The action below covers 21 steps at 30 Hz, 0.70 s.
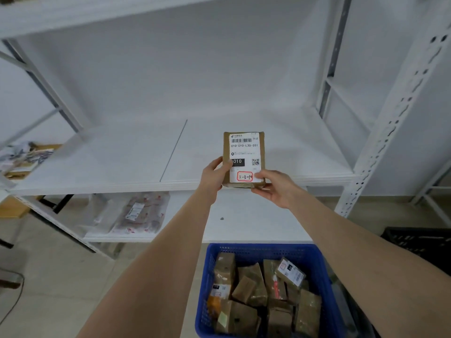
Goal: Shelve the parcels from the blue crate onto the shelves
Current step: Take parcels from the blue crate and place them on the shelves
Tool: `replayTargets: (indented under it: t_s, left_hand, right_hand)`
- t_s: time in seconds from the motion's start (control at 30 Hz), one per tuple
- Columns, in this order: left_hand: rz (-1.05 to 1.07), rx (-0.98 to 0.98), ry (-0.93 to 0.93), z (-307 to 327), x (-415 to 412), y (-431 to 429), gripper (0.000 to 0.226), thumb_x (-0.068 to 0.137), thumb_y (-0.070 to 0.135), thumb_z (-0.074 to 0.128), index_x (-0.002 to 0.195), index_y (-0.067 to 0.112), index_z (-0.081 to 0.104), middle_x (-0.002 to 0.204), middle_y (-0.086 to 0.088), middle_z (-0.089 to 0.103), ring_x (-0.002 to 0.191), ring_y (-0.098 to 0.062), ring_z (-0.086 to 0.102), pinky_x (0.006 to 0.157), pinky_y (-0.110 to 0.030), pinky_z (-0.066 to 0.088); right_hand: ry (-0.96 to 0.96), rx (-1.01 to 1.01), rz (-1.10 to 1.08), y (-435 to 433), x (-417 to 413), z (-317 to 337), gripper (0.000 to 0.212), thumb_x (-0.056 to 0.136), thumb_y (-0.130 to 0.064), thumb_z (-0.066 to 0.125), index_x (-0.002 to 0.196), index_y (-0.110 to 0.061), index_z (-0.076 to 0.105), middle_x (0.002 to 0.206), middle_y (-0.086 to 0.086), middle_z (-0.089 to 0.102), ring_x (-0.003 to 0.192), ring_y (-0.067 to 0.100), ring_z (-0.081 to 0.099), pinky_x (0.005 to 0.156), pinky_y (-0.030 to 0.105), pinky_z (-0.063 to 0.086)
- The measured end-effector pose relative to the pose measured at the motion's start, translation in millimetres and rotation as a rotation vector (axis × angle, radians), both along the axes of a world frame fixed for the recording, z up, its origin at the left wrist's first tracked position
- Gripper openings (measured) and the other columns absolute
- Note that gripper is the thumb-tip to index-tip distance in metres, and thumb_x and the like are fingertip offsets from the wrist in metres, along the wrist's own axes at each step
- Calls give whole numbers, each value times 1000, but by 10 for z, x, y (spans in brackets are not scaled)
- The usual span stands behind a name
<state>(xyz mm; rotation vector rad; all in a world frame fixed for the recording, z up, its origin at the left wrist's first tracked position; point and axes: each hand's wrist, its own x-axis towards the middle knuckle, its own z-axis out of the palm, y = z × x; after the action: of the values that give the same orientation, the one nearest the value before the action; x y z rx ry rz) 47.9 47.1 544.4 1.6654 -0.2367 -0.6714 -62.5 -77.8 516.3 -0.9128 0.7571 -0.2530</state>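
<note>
A small brown cardboard parcel (244,152) with a white shipping label marked 3-3-10 in a red box is held upright at the front edge of the white middle shelf (122,162). My left hand (214,174) grips its left side, thumb on the label. My right hand (275,186) holds its lower right corner from below. Under my arms, the blue crate (210,276) sits on the floor with several brown parcels inside.
A lower shelf (244,215) carries a clear plastic bag parcel (141,213) at its left. More parcels (22,157) lie on a neighbouring shelf at far left. A perforated white upright (380,142) stands at right, a black crate (419,242) beyond it.
</note>
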Motion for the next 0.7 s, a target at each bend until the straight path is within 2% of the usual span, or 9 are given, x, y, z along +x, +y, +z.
replayTargets:
  t_s: [0.1, 0.2, 0.33, 0.47, 0.5, 0.6, 0.63, 0.7]
  left_hand:
    - [-9, -27, -15, 72, -56, -135, 43, 91, 20, 60, 133, 22, 51, 113, -5, 65, 92, -18, 61, 68, -25, 50]
    - [-56, -5, -30, 99, -106, -337, 44, 90, 11, 58, 133, 16, 48, 118, -11, 64, 93, -22, 63, 76, -31, 53]
    - [-104, 2, -35, 92, -105, -662, 50, 89, 4, 56, 136, 9, 41, 127, -10, 59, 105, -24, 60, 83, -34, 49]
    - [-213, 5, -22, -5, -42, -1063, 53, 87, -5, 52, 137, 8, 39, 124, -4, 58, 103, -21, 59, 84, -36, 49]
    - [-233, 1, -22, -50, -26, -1166, 55, 86, -6, 53, 138, 8, 40, 126, -5, 58, 104, -22, 59, 84, -36, 50]
    - [-259, -5, -32, -179, -54, -1453, 58, 84, -7, 55, 138, 9, 40, 126, -10, 58, 110, -25, 60, 90, -40, 51]
    - [-264, 0, -40, -217, -79, -1545, 58, 85, -6, 56, 138, 10, 39, 124, -11, 59, 110, -26, 60, 93, -42, 50]
    - [-274, 4, -44, -291, -137, -1734, 58, 85, -4, 58, 138, 11, 38, 119, -12, 60, 110, -27, 60, 97, -44, 49]
  right_hand:
    - [5, -48, -15, -110, -110, 58, 22, 82, 3, 65, 102, -4, 59, 93, 12, 62, 86, 24, 58, 85, 38, 56]
    - [21, -96, -44, -276, -190, 66, 26, 82, 6, 62, 103, -7, 56, 83, 7, 59, 78, 19, 58, 92, 39, 54]
    - [91, -217, -63, -522, -201, 64, 34, 82, 5, 60, 110, -13, 54, 93, 5, 63, 86, 19, 59, 90, 33, 51]
    - [166, -421, -146, -812, -200, -20, 45, 79, 9, 60, 120, -11, 55, 103, 5, 64, 82, 15, 59, 67, 21, 47]
    - [186, -487, -156, -905, -201, -69, 49, 77, 11, 60, 123, -7, 56, 106, 7, 66, 85, 17, 61, 66, 22, 48]
    - [293, -642, -185, -1168, -231, -197, 57, 74, 11, 62, 127, -9, 58, 115, 7, 68, 101, 23, 63, 89, 35, 53]
    - [333, -684, -192, -1242, -252, -227, 57, 74, 9, 63, 127, -11, 59, 116, 6, 68, 104, 23, 63, 93, 35, 51]
    - [399, -759, -195, -1390, -299, -282, 55, 77, 7, 63, 127, -15, 60, 116, 3, 67, 107, 21, 61, 90, 28, 48]
